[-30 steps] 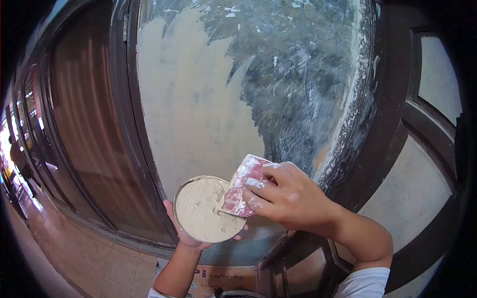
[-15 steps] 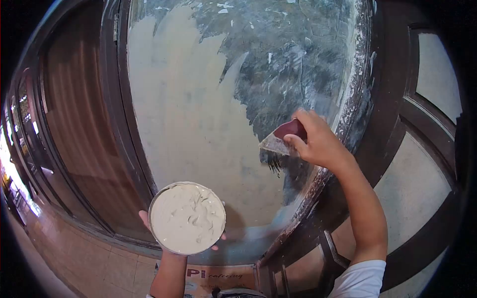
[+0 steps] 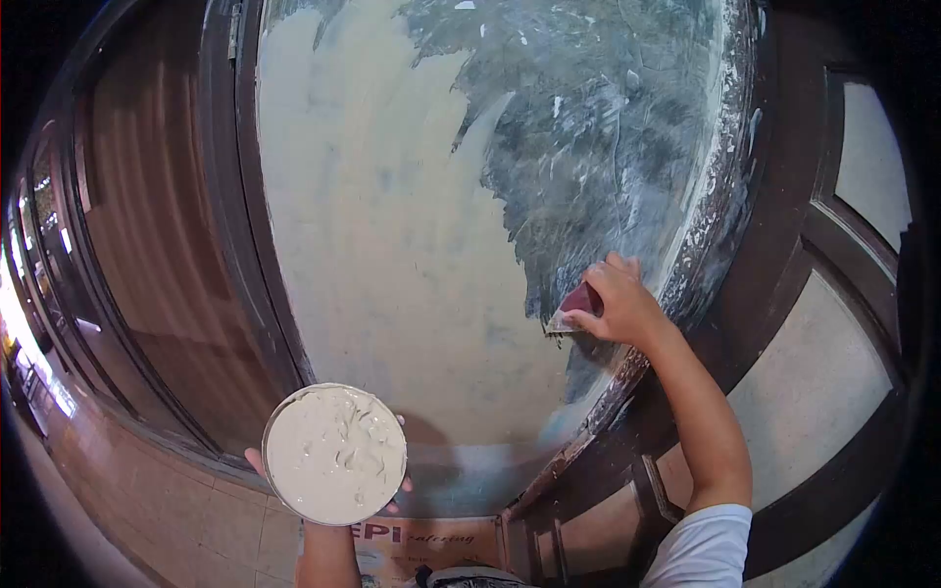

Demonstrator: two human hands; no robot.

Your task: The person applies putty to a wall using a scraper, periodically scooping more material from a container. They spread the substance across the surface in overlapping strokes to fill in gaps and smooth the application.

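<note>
My right hand grips a putty knife with a dark red handle. Its blade lies against the panel, at the border between the smooth cream coat on the left and the bare, mottled grey-blue surface on the right. Low on the left, a round tub of cream putty rests on my left hand, which supports it from below. Fingertips show at both sides of the tub; the palm is hidden beneath it. The putty's top is uneven, with ridges near the middle.
Dark wooden framing borders the panel on the left, and a paint-flecked edge runs down its right. A brown curtain hangs behind the left frame. Below are a printed sheet and floor tiles.
My right hand has brought the putty knife lower along the panel, and its blade now looks more edge-on. The tub in my left hand sits a little lower and further left in view.
</note>
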